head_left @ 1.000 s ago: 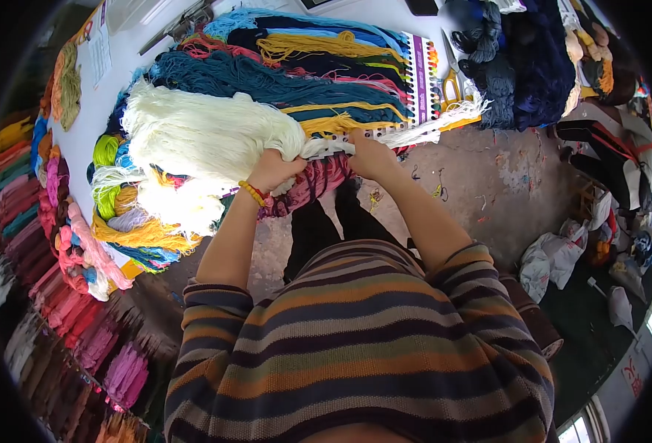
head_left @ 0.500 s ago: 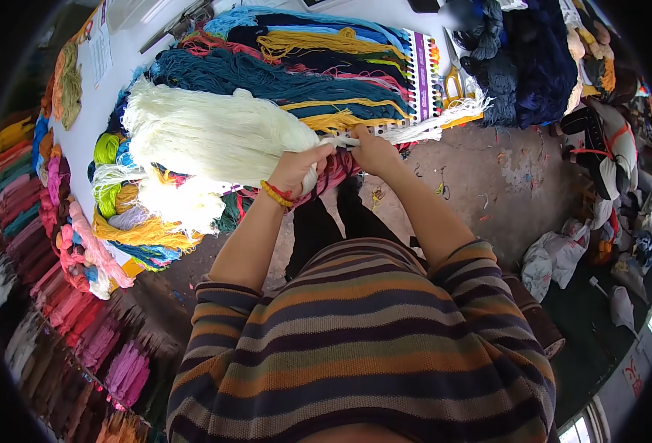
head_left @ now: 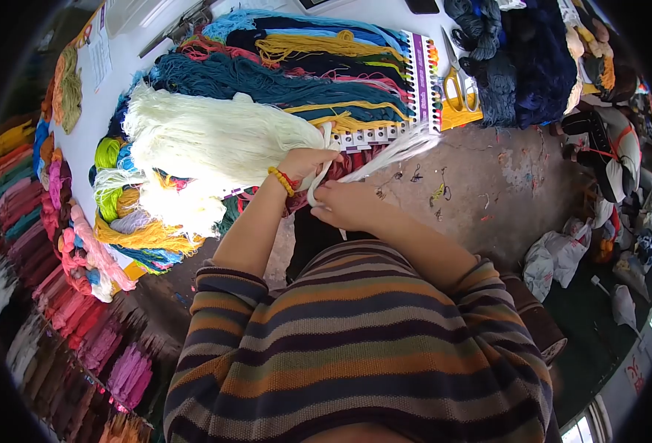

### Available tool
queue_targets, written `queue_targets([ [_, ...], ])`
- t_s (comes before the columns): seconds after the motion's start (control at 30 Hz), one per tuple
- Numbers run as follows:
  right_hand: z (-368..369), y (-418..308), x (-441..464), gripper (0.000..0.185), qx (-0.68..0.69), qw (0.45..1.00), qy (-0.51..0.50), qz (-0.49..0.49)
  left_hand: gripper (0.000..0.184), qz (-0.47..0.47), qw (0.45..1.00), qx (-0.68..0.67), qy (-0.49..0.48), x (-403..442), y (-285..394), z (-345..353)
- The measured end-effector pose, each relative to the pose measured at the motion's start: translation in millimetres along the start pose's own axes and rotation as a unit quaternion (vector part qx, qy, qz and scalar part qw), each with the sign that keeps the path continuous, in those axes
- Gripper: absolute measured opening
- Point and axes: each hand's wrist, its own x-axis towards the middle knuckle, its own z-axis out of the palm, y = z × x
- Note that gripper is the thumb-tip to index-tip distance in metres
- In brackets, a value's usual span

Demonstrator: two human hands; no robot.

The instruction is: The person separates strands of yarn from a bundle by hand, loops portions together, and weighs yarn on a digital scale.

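Observation:
A large hank of cream-white yarn (head_left: pixel 207 133) lies over the coloured threads at the table's near edge. My left hand (head_left: pixel 305 168), with a yellow bead bracelet at the wrist, is closed round the narrow right end of that hank. Just to its right and lower, my right hand (head_left: pixel 344 204) pinches a loop of the white yarn between thumb and fingers. A loose white tail (head_left: pixel 396 151) fans out to the upper right. Behind the hands is a punched card strip (head_left: pixel 420 81) with coloured threads fastened along it. Dark red yarn shows partly under the hands.
Gold-handled scissors (head_left: pixel 453 85) lie right of the card, beside dark blue yarn bundles (head_left: pixel 536 66). Coloured skeins (head_left: pixel 130 369) hang at the left. White bags (head_left: pixel 551 258) and a seated person (head_left: pixel 614 151) are at the right. Thread scraps dot the floor.
My right hand has moved down and left, drawing the white yarn into a loop by my left hand. The loose tail has swung off the card's lower corner and the scissors' area.

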Motion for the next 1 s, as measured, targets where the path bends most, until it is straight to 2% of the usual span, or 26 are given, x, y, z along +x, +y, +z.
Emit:
queue_targets([
  [0.03, 1.2, 8.0, -0.2, 0.025, 0.031, 0.998, 0.049, 0.017, 0.021, -0.03, 1.0, 0.003, 0.002, -3.3, 1.8, -0.6],
  [0.1, -5.1, 32.6, 8.2, 0.018, 0.071, 0.981, 0.163, 0.071, 0.022, -0.018, 0.999, -0.024, -0.011, -0.9, -2.7, -3.8],
  [0.17, -19.9, 51.1, 14.7, 0.016, 0.086, 0.956, 0.254, 0.12, 0.022, -0.047, 0.998, 0.027, 0.018, -2.3, 1.7, -3.2],
  [0.2, -16.1, 61.7, 22.3, 0.018, 0.074, 0.957, 0.251, 0.123, 0.021, -0.039, 0.999, 0.012, 0.017, -3.8, 3.8, -2.4],
  [0.27, -0.3, 79.2, 43.5, 0.022, 0.026, 0.977, 0.211, -0.015, 0.02, -0.014, 0.999, -0.029, 0.006, -5.6, 3.3, -2.2],
  [0.33, -3.5, 78.4, 50.3, 0.02, 0.021, 0.982, 0.19, 0.006, 0.019, 0.009, 0.998, -0.07, -0.007, -9.2, -0.7, -5.1],
  [0.4, -13.4, 84.6, 52.8, 0.02, 0.215, 0.97, 0.103, 0.05, 0.021, -0.018, 0.993, -0.119, -0.019, -13.8, -3.8, -8.3],
  [0.43, -11.6, 89.0, 54.3, 0.017, 0.289, 0.948, 0.107, 0.083, 0.021, -0.019, 0.992, -0.119, -0.019, -17.8, -4.3, -6.1],
  [0.5, -12.7, 95.4, 53.6, 0.018, 0.404, 0.894, 0.163, 0.099, 0.018, 0.006, 0.96, -0.275, -0.041, -32.1, -6.3, -1.0],
  [0.53, -18.3, 98.0, 49.0, 0.02, 0.509, 0.839, 0.131, 0.143, 0.018, 0.022, 0.96, -0.271, -0.068, -36.2, -14.6, -5.0],
  [0.57, -16.6, 97.1, 49.2, 0.02, 0.508, 0.839, 0.131, 0.142, 0.018, 0.023, 0.96, -0.272, -0.067, -39.1, -15.7, -6.4],
  [0.63, -10.7, 93.9, 50.5, 0.022, 0.44, 0.87, 0.147, 0.165, 0.016, 0.035, 0.999, -0.03, -0.016, -42.9, -15.6, -6.4],
  [0.67, -7.8, 92.2, 51.3, 0.022, 0.439, 0.871, 0.147, 0.165, 0.018, 0.12, 0.989, 0.081, 0.03, -39.9, -21.6, -4.1],
  [0.7, -5.3, 88.0, 51.7, 0.018, 0.269, 0.927, 0.231, 0.122, 0.018, 0.119, 0.989, 0.081, 0.03, -41.8, -17.5, 2.2],
  [0.73, -3.3, 84.6, 51.5, 0.015, 0.088, 0.945, 0.306, 0.075, 0.018, 0.276, 0.938, 0.177, 0.111, -43.9, -13.3, 8.8],
  [0.8, -6.3, 78.6, 50.6, 0.013, 0.059, 0.95, 0.295, 0.082, 0.019, 0.419, 0.847, 0.266, 0.189, -55.5, -1.4, 20.1],
  [0.83, -7.5, 76.3, 50.2, 0.011, 0.029, 0.954, 0.285, 0.09, 0.021, 0.333, 0.929, 0.105, 0.122, -69.0, 12.1, 28.1],
  [0.87, -7.0, 77.5, 50.2, 0.009, 0.014, 0.954, 0.29, 0.071, 0.025, 0.234, 0.969, -0.061, 0.049, -78.6, 17.2, 33.6],
  [0.97, 2.8, 92.8, 54.0, 0.009, -0.011, 0.96, 0.276, 0.055, 0.023, 0.236, 0.959, -0.151, 0.035, -109.0, 8.0, 9.7],
  [1.0, 5.9, 94.9, 55.3, 0.009, -0.008, 0.96, 0.275, 0.053, 0.025, 0.247, 0.948, -0.187, 0.073, -126.0, 9.7, -7.2],
])
